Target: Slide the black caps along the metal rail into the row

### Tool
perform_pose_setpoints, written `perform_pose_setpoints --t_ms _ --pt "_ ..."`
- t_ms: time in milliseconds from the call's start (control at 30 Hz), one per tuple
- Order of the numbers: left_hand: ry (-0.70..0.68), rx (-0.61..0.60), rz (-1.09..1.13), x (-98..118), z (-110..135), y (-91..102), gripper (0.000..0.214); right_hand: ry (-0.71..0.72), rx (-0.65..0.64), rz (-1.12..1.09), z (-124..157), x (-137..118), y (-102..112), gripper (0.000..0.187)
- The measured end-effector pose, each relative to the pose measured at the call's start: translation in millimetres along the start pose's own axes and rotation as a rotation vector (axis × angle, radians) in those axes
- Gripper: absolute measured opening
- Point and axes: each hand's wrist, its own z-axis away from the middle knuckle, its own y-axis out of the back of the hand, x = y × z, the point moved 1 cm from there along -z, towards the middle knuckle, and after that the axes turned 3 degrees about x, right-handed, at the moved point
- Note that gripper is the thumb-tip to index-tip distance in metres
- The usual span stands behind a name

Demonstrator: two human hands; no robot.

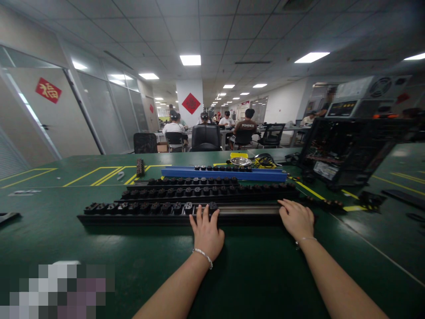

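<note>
**L hand (pixel 208 239) at socket module (pixel 213 206), R hand (pixel 298 219) at R end of near blk rail (pixel 139 219)**

Near blk rail lies L-to-R across the green surface (pixel 252 270), closest of several. Row of round blk modules (pixel 144 208) runs along its L part to approx. the middle; R part shows a grey channel (pixel 249 209).

L hand: palm down, fingers spread, thumb + index at the socket module, which is last on the R of the row. Can't tell if it's pinched or just touched. R hand: palm down, fingers bent, fingertips at the rail's R end; thumb hidden, so can't tell if it's gripping. Bracelet (pixel 203 257) on L wrist, thin chain (pixel 307 239) on R.

Behind: two more blk rails (pixel 212 193) w/ modules, then a blue rail (pixel 222 174) w/ a few modules at its far side. Just beyond: metal dish (pixel 241 161) + yellow tray (pixel 239 155). Short module strip (pixel 140 167) lies L of the blue rail. Far R: open PC case (pixel 318 155), boxy units on top. Farther back, ppl seated at desks, blk office chair (pixel 206 138), red diamond sign (pixel 191 103) on a pillar.
</note>
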Motion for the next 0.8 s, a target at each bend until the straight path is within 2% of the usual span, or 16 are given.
perform_pose_setpoints --t_ms 133,367,800 --pt "-0.008 0.023 0.036 -0.6 0.6 -1.2 0.059 -0.006 0.031 -0.006 1.1 -2.0 0.2 0.04" --pt "0.031 0.079 0.091 0.9 0.2 -1.3 0.045 0.002 0.008 -0.003 -0.1 -0.5 0.5 0.041" --pt "0.029 0.021 0.141 1.3 -0.8 4.3 0.041 0.007 -0.02 0.016 -1.2 -1.1 3.2 0.042"
